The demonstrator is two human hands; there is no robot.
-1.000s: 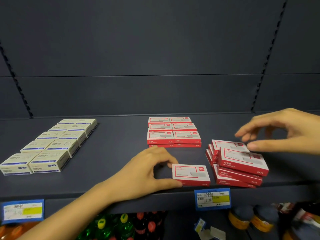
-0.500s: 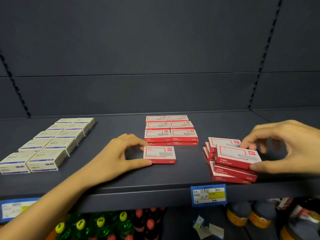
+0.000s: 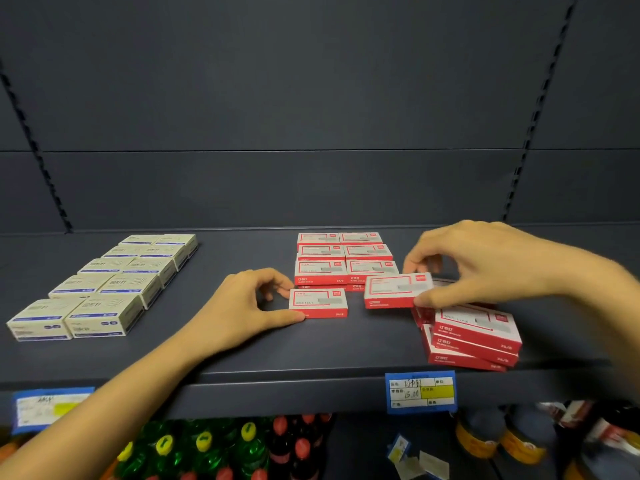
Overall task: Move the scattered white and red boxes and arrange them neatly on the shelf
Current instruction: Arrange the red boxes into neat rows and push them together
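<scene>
My left hand point(image 3: 242, 306) rests on the dark grey metal shelf point(image 3: 242, 358), its fingers point(image 3: 287, 318) curled round the left end of a flat red-and-white cardboard box point(image 3: 318, 303), thumb at the near corner and forefinger at the far one. That box lies flat, just in front of the left column of the tidy block of matching red-and-white boxes point(image 3: 343, 261), set two across. My right hand point(image 3: 485, 265) pinches a second red-and-white box point(image 3: 398, 291) by its right end, thumb on the near edge and fingertips on the far edge. It sits slightly tilted in front of the block's right column, and I cannot tell whether it touches the shelf. Near the front edge to the right lies a loose, skewed pile of red-and-white boxes point(image 3: 474, 337). Well apart on the left stand two neat rows of white boxes with blue print point(image 3: 104, 285). A blue price label point(image 3: 420, 393) hangs on the shelf's front lip.
</scene>
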